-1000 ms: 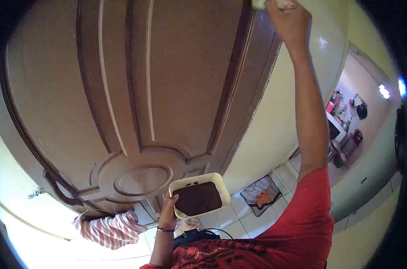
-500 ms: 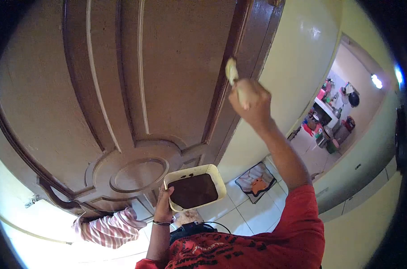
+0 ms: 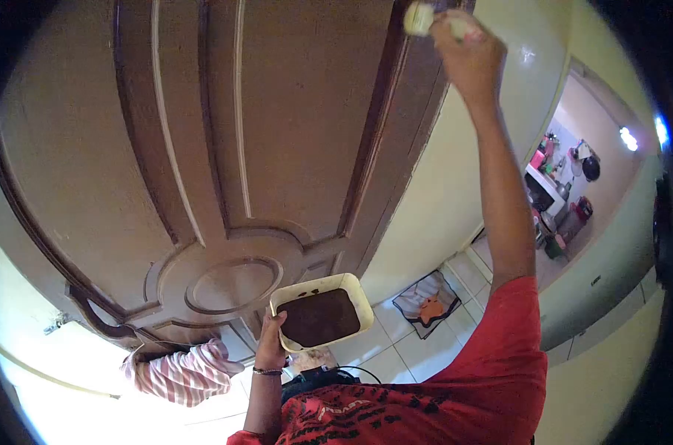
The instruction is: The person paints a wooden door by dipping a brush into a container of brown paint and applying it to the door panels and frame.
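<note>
My left hand (image 3: 272, 339) grips the left side of a cream plastic tub (image 3: 362, 302), thumb over the rim. Dark brown paint (image 3: 322, 319) fills much of the tub, with dark smears on its inner wall. High up at the door's right edge, my right hand (image 3: 473, 63) is closed round a pale paintbrush (image 3: 419, 19), slightly blurred by motion. The brush head overlaps the dark edge of the brown panelled wooden door (image 3: 307, 126) in this view. Its mouldings are raised, with a round one low down.
A striped cloth (image 3: 184, 374) hangs at the door's lower left. On the tiled floor lies a dark-edged mat (image 3: 427, 304) with an orange shape. A pale wall (image 3: 455, 170) adjoins the door, and a doorway at right shows kitchen things (image 3: 562, 193).
My right hand has moved up and to the right with the paintbrush, and that arm is stretched further. My left hand and the tub have stayed nearly in place.
</note>
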### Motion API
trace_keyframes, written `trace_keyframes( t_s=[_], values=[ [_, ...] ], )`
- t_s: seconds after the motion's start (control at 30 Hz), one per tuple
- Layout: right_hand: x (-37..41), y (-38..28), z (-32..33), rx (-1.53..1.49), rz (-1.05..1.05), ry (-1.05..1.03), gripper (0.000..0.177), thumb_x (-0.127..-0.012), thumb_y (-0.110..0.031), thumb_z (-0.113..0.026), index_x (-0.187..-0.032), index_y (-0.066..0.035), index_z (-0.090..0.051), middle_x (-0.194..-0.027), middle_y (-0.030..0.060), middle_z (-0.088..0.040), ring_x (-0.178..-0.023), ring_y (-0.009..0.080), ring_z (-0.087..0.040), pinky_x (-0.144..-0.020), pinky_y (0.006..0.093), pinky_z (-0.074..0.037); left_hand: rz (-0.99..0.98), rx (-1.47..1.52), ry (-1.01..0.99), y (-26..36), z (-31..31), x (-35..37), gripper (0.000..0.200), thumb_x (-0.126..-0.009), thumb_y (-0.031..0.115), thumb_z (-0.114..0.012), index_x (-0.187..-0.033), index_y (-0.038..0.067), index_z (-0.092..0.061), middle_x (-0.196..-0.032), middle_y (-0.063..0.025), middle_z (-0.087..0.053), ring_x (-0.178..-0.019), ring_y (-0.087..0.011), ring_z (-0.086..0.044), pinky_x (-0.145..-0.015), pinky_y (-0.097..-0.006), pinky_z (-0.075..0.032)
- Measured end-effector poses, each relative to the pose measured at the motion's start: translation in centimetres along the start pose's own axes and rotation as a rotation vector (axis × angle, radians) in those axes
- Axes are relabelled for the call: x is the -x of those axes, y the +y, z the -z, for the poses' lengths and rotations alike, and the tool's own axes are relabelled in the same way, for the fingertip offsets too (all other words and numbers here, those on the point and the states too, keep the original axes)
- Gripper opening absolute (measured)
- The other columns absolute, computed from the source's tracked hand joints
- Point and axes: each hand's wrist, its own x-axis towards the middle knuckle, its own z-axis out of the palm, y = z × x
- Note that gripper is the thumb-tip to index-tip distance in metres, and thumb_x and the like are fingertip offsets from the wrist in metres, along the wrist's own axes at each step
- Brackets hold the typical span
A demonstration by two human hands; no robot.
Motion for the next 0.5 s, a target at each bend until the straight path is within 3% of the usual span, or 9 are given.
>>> trace_keyframes(
  t_s=[0.03, 0.1, 0.13, 0.17, 0.23, 0.27, 0.33, 0.4, 0.5],
  values=[
    [-0.9, -1.3, 0.5, -0.006, 0.001, -0.003, 0.023, -0.082, -0.023, -0.071, -0.101, -0.01, -0.071, -0.085, 0.0128, -0.072, -0.078, 0.0277, -0.071, -0.069, 0.0357, -0.054, -0.003, -0.006, -0.015, 0.0, 0.1, 0.0, 0.048, -0.092, 0.02, -0.06, -0.135, 0.005, -0.045, -0.128, -0.0111, -0.057, -0.117, -0.0222, -0.057, -0.1, -0.0358, -0.046],
    [-2.4, -3.5, 1.1, -0.029, 0.083, 0.083, 0.018, -0.083, -0.017, -0.065, -0.087, 0.001, -0.067, -0.069, 0.0079, -0.063, -0.067, 0.0141, -0.06, -0.061, 0.0324, -0.047, -0.009, -0.012, -0.028, -0.2, 0.3, -0.2, 0.048, -0.092, 0.02, -0.06, -0.135, 0.006, -0.045, -0.128, -0.011, -0.057, -0.117, -0.0221, -0.057, -0.1, -0.0357, -0.046],
    [-3.4, -1.5, 0.2, -0.099, 0.316, 0.078, 0.017, -0.082, -0.015, -0.067, -0.09, 0.0, -0.067, -0.074, 0.0113, -0.067, -0.07, 0.0202, -0.065, -0.064, 0.0348, -0.05, 0.001, -0.017, -0.012, -0.5, 0.7, -0.3, 0.048, -0.092, 0.021, -0.06, -0.135, 0.006, -0.045, -0.128, -0.0108, -0.057, -0.117, -0.022, -0.056, -0.1, -0.0357, -0.046],
    [-2.8, -0.4, 0.3, -0.099, 0.308, 0.075, 0.017, -0.082, -0.015, -0.067, -0.09, 0.0, -0.067, -0.074, 0.0113, -0.067, -0.07, 0.0202, -0.065, -0.064, 0.0348, -0.05, 0.014, -0.023, 0.005, -0.7, 1.0, -0.3, 0.048, -0.092, 0.021, -0.06, -0.135, 0.006, -0.045, -0.128, -0.0107, -0.057, -0.118, -0.0219, -0.056, -0.101, -0.0357, -0.045],
    [-0.8, 0.5, 0.6, 0.095, 0.537, 0.013, 0.023, -0.082, -0.022, -0.071, -0.101, -0.009, -0.071, -0.09, 0.0141, -0.072, -0.08, 0.0278, -0.071, -0.072, 0.0351, -0.055, 0.043, -0.001, 0.024, -0.8, 1.3, -0.5, 0.048, -0.092, 0.021, -0.061, -0.135, 0.006, -0.045, -0.128, -0.0104, -0.057, -0.118, -0.022, -0.056, -0.101, -0.0358, -0.045],
    [0.5, 1.3, 0.3, 0.114, 0.737, 0.031, 0.021, -0.083, -0.018, -0.07, -0.101, -0.007, -0.07, -0.094, 0.0155, -0.07, -0.08, 0.0294, -0.069, -0.074, 0.0377, -0.055, 0.069, 0.026, 0.036, -0.9, 1.4, -0.6, 0.049, -0.092, 0.021, -0.061, -0.135, 0.006, -0.045, -0.128, -0.0101, -0.057, -0.118, -0.022, -0.055, -0.101, -0.0359, -0.045],
    [5.0, 1.7, -0.1, 0.144, 0.74, -0.055, 0.018, -0.084, -0.015, -0.068, -0.1, -0.007, -0.068, -0.083, 0.0135, -0.064, -0.075, 0.0285, -0.064, -0.065, 0.0395, -0.053, 0.076, 0.041, 0.021, -1.1, 1.7, -0.9, 0.049, -0.092, 0.021, -0.061, -0.135, 0.006, -0.045, -0.128, -0.0099, -0.057, -0.118, -0.022, -0.055, -0.101, -0.0359, -0.045],
    [9.8, 3.4, -0.1, 0.182, 0.747, -0.189, 0.027, -0.076, -0.004, -0.071, -0.102, -0.004, -0.066, -0.096, 0.0127, -0.065, -0.087, 0.0299, -0.064, -0.075, 0.0412, -0.055, 0.079, 0.058, 0.001, -0.8, 0.8, -1.0, 0.049, -0.091, 0.021, -0.061, -0.135, 0.006, -0.045, -0.128, -0.0097, -0.057, -0.118, -0.0219, -0.055, -0.101, -0.0359, -0.045],
    [17.2, 4.8, 0.3, 0.14, 0.803, -0.344, 0.042, -0.071, -0.009, -0.076, -0.11, 0.001, -0.065, -0.095, 0.0131, -0.062, -0.088, 0.0281, -0.062, -0.075, 0.0366, -0.057, 0.017, -0.066, -0.022, 0.2, -1.3, -0.4, 0.05, -0.092, 0.021, -0.06, -0.137, 0.007, -0.045, -0.129, -0.0096, -0.056, -0.119, -0.0218, -0.055, -0.101, -0.0361, -0.046]
  ],
)
